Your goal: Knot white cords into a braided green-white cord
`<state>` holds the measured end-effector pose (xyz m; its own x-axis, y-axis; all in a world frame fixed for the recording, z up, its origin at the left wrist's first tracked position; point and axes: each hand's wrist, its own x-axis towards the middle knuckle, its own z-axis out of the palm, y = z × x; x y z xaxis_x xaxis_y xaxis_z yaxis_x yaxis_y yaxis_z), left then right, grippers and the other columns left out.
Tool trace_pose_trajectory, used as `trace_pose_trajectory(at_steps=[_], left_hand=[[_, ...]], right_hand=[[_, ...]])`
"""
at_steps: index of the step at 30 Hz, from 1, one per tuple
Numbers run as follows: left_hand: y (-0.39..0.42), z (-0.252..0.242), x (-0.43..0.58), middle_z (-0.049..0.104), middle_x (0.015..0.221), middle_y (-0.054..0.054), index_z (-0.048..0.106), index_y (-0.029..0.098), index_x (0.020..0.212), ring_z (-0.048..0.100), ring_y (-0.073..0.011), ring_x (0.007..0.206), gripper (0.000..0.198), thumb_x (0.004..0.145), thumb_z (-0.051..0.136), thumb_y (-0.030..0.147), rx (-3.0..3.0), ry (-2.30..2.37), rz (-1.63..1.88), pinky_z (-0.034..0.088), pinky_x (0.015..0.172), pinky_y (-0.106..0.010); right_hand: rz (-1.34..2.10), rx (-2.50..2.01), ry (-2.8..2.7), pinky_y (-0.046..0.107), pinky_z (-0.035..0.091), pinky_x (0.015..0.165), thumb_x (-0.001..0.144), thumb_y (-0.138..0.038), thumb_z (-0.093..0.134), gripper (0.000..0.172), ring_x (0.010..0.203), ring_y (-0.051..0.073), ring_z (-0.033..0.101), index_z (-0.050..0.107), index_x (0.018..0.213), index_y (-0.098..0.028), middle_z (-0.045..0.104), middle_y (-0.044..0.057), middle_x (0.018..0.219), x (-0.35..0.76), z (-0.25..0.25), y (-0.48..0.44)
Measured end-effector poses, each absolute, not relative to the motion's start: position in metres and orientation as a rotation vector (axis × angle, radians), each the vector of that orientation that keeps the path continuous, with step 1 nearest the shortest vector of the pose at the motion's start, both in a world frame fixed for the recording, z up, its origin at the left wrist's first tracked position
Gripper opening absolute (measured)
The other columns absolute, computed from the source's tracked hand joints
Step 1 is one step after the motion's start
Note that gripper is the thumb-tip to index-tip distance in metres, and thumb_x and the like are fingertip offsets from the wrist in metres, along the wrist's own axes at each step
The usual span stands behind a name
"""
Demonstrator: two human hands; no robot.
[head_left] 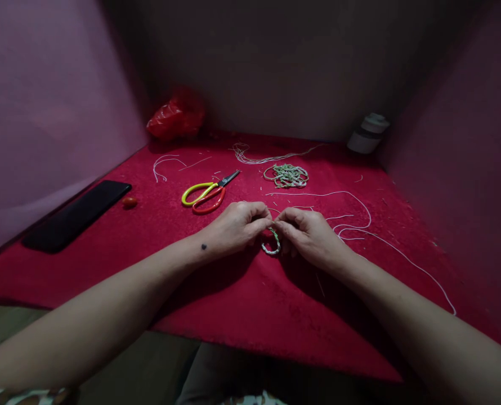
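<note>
Close together over the red cloth, my left hand (245, 225) and my right hand (303, 232) pinch at the top of a small green-and-white braided cord bracelet (271, 251). The bracelet hangs as a loop below the fingertips, between the two hands. Both sets of fingers are closed on its ends; the exact grip point is too small to make out. Thin white cord (362, 229) winds over the cloth beside my right hand. Scissors (210, 194) with one yellow and one red handle lie just beyond my left hand, blades slightly apart.
A pile of braided cords (290, 175) and a bundle of loose threads (271, 159) lie farther back. At the left are a black phone (79, 215) and a small red object (129, 202). A red plastic bag (178, 116) and a white bottle (367, 134) stand by the back wall.
</note>
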<state>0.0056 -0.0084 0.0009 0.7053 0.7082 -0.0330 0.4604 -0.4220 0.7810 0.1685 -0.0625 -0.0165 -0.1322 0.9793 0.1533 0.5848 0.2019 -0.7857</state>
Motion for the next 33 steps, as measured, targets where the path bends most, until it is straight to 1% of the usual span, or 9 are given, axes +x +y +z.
trace_pose_trajectory(at_steps=[6,10,14,19,22,24,26,29,33], left_hand=[[-0.009,0.007,0.004,0.050,0.050,0.003,0.056,0.014,0.071,0.045,-0.0060,0.044,0.018,0.082,0.046,0.024,2.126,0.878,0.391,0.033,0.045,-0.017],[-0.011,0.010,0.003,0.050,0.052,0.003,0.057,0.013,0.068,0.044,-0.0060,0.048,0.018,0.081,0.048,0.024,2.195,0.877,0.381,0.031,0.048,-0.017],[-0.013,0.009,0.003,0.051,0.057,0.002,0.057,0.013,0.066,0.044,-0.0068,0.053,0.018,0.079,0.050,0.022,2.301,0.860,0.383,0.031,0.051,-0.018],[-0.013,0.007,0.002,0.055,0.059,0.001,0.058,0.014,0.072,0.045,-0.0073,0.054,0.012,0.079,0.049,0.018,2.489,0.845,0.336,0.031,0.053,-0.019],[-0.011,0.003,0.001,0.059,0.062,-0.001,0.059,0.015,0.075,0.049,-0.0086,0.055,0.011,0.078,0.049,0.017,2.607,0.845,0.328,0.032,0.053,-0.019],[-0.010,0.000,0.000,0.059,0.062,-0.001,0.059,0.015,0.075,0.050,-0.0090,0.055,0.011,0.078,0.049,0.017,2.674,0.834,0.373,0.032,0.053,-0.019],[-0.009,-0.003,-0.001,0.058,0.059,-0.001,0.058,0.015,0.073,0.048,-0.0086,0.051,0.012,0.078,0.049,0.019,2.728,0.816,0.436,0.031,0.051,-0.019],[-0.009,-0.008,-0.001,0.053,0.054,0.001,0.057,0.015,0.070,0.041,-0.0072,0.046,0.014,0.079,0.048,0.020,2.762,0.794,0.501,0.028,0.049,-0.019],[-0.011,-0.008,0.002,0.049,0.053,0.003,0.058,0.014,0.069,0.038,-0.0062,0.046,0.015,0.079,0.048,0.019,2.687,0.809,0.558,0.027,0.049,-0.020]], right_hand=[[0.949,-1.457,-1.763,0.017,0.036,0.044,0.082,-0.018,0.045,0.015,0.043,0.007,0.048,0.053,0.069,-0.015,0.053,-0.003,0.050,0.170,-0.011,-0.064],[0.989,-1.482,-1.766,0.016,0.034,0.041,0.079,-0.016,0.045,0.014,0.042,0.006,0.047,0.050,0.067,-0.015,0.051,-0.003,0.050,0.173,-0.007,-0.064],[1.119,-1.512,-1.722,0.016,0.032,0.036,0.078,-0.020,0.044,0.014,0.039,0.006,0.045,0.048,0.065,-0.016,0.050,-0.003,0.051,0.176,-0.006,-0.061],[1.277,-1.511,-1.587,0.017,0.031,0.032,0.073,-0.019,0.046,0.012,0.037,0.007,0.044,0.048,0.062,-0.016,0.050,-0.002,0.051,0.181,-0.008,-0.057],[1.363,-1.388,-1.510,0.018,0.029,0.033,0.071,-0.017,0.047,0.010,0.037,0.006,0.042,0.050,0.061,-0.015,0.051,-0.001,0.050,0.184,-0.011,-0.056],[1.448,-1.210,-1.403,0.018,0.029,0.036,0.069,-0.016,0.050,0.007,0.039,0.006,0.040,0.053,0.064,-0.014,0.051,-0.002,0.051,0.184,-0.015,-0.055],[1.540,-1.014,-1.250,0.017,0.029,0.038,0.068,-0.016,0.053,0.004,0.041,0.005,0.039,0.056,0.069,-0.013,0.050,-0.002,0.053,0.182,-0.019,-0.055],[1.624,-0.861,-1.060,0.015,0.026,0.039,0.066,-0.014,0.057,0.007,0.044,0.003,0.036,0.060,0.072,-0.013,0.048,-0.003,0.056,0.178,-0.022,-0.056],[1.666,-0.789,-0.997,0.015,0.029,0.041,0.067,-0.014,0.060,0.002,0.047,0.003,0.041,0.061,0.068,-0.013,0.056,0.001,0.071,0.177,-0.024,-0.056]])
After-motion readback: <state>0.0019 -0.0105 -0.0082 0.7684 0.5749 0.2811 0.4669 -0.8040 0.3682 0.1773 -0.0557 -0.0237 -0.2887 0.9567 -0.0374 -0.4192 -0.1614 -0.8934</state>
